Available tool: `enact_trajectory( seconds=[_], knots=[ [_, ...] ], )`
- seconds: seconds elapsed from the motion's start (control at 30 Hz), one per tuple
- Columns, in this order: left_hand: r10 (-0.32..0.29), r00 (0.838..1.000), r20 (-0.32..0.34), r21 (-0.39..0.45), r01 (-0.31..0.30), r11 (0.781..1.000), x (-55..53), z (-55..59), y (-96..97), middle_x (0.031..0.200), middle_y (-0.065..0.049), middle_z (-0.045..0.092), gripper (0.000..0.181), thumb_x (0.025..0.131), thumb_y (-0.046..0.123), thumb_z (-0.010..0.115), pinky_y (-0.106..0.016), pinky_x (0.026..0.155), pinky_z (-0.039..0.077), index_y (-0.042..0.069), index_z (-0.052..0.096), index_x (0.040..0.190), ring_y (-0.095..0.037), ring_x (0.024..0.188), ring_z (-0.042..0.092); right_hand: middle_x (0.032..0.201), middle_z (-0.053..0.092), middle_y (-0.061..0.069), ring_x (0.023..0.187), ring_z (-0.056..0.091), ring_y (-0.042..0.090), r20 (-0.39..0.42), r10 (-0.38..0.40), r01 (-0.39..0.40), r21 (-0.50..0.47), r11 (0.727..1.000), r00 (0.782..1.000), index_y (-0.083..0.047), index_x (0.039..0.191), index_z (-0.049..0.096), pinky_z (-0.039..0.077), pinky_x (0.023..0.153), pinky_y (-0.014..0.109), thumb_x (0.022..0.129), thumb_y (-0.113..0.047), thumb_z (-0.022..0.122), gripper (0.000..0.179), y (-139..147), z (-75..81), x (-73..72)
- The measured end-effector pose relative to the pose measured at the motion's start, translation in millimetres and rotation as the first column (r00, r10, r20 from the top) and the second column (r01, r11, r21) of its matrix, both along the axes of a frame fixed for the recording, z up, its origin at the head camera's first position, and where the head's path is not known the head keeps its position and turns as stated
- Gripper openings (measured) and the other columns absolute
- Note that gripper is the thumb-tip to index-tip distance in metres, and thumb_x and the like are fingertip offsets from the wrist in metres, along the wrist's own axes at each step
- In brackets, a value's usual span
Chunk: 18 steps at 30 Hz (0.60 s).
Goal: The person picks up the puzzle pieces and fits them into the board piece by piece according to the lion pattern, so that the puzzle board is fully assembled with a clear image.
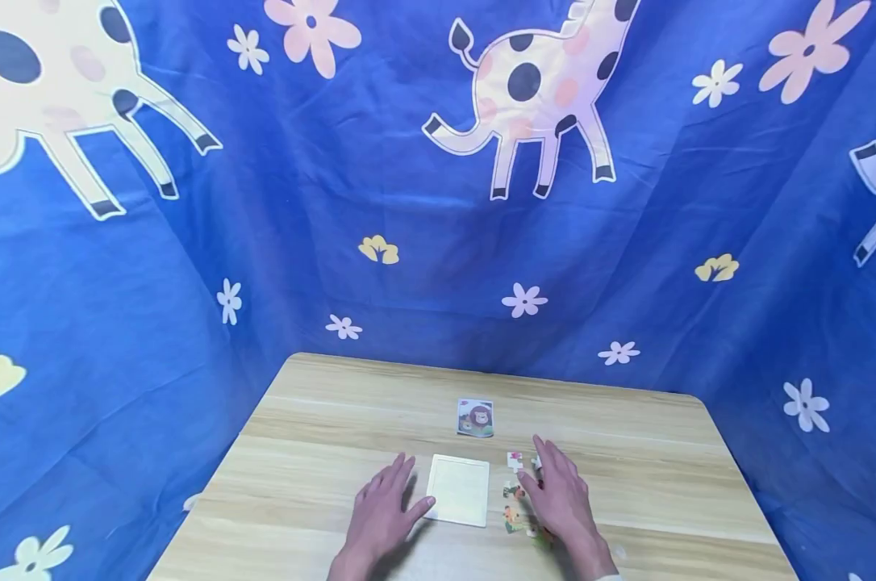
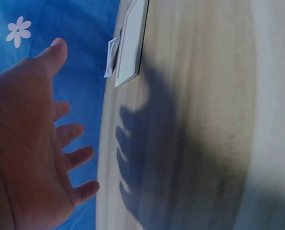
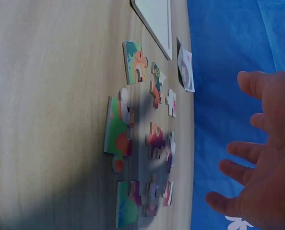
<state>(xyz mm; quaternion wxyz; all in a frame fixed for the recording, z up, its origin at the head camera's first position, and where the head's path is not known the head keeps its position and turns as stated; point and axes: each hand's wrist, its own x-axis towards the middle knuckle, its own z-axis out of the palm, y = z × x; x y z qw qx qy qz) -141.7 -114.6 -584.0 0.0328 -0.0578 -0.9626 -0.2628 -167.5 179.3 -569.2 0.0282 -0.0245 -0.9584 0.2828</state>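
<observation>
A white square puzzle tray [image 1: 458, 491] lies on the table in the head view, with nothing in its recess. Beside its left edge my left hand [image 1: 383, 508] hovers with fingers spread, its thumb near the rim; the left wrist view shows that palm [image 2: 27, 139] holding nothing. My right hand [image 1: 561, 500] is held over several loose jigsaw pieces [image 1: 511, 518] to the right of the tray, hiding part of them. In the right wrist view the fingers are relaxed and apart from the pieces. An orange-and-green piece [image 3: 135, 62] lies nearest the tray there.
Behind the tray lies a small picture card [image 1: 475, 418] with a lion on it. The wood-grain table [image 1: 322, 411] ends at a blue curtain [image 1: 409, 307] printed with animals and flowers, which hangs behind it and along both sides.
</observation>
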Motion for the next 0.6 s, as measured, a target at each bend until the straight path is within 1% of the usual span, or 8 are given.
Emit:
enact_trajectory(
  seconds=[0.13, 0.23, 0.4, 0.6],
  knots=[
    [-0.021, 1.000, 0.019, 0.043, 0.021, 0.999, 7.1, -5.2, 1.8, 0.151, -0.010, 0.043, 0.073, 0.088, 0.058, 0.057, -0.065, 0.105, 0.034, 0.015, 0.042, 0.145, -0.037, 0.134, 0.044, 0.154, 0.037, 0.015, 0.139, 0.034, 0.040, 0.008, 0.010, -0.009, -0.016, 1.000, 1.000, -0.022, 0.150, 0.034, 0.028, 0.108, 0.068, 0.091, -0.041, 0.061, 0.068, 0.2, -1.8, 0.4],
    [-0.025, 0.999, 0.023, 0.053, 0.024, 0.998, 13.1, -8.6, 4.3, 0.148, -0.010, 0.047, 0.071, 0.087, 0.056, 0.058, -0.065, 0.104, 0.035, 0.014, 0.045, 0.143, -0.037, 0.132, 0.046, 0.152, 0.040, 0.012, 0.138, 0.037, 0.039, 0.010, 0.015, -0.015, -0.027, 1.000, 1.000, -0.022, 0.149, 0.036, 0.029, 0.108, 0.067, 0.090, -0.041, 0.061, 0.067, 2.1, -2.9, 0.7],
    [-0.018, 1.000, 0.025, 0.047, 0.017, 0.999, 21.2, -13.9, 9.9, 0.142, -0.010, 0.053, 0.070, 0.085, 0.052, 0.062, -0.065, 0.105, 0.033, 0.013, 0.047, 0.141, -0.038, 0.131, 0.047, 0.148, 0.045, 0.010, 0.135, 0.041, 0.037, -0.011, 0.014, -0.014, -0.022, 1.000, 1.000, -0.020, 0.147, 0.040, 0.033, 0.106, 0.064, 0.090, -0.039, 0.063, 0.065, 5.3, -5.4, 0.1],
    [-0.012, 1.000, 0.018, 0.023, 0.012, 1.000, 27.4, -18.8, 16.0, 0.137, -0.012, 0.055, 0.065, 0.082, 0.048, 0.067, -0.066, 0.104, 0.031, 0.010, 0.054, 0.133, -0.039, 0.129, 0.045, 0.148, 0.046, 0.010, 0.135, 0.042, 0.036, 0.001, 0.044, -0.044, -0.051, 0.998, 0.999, -0.019, 0.146, 0.042, 0.031, 0.108, 0.064, 0.089, -0.036, 0.064, 0.063, 8.2, -7.2, -0.9]
  ],
)
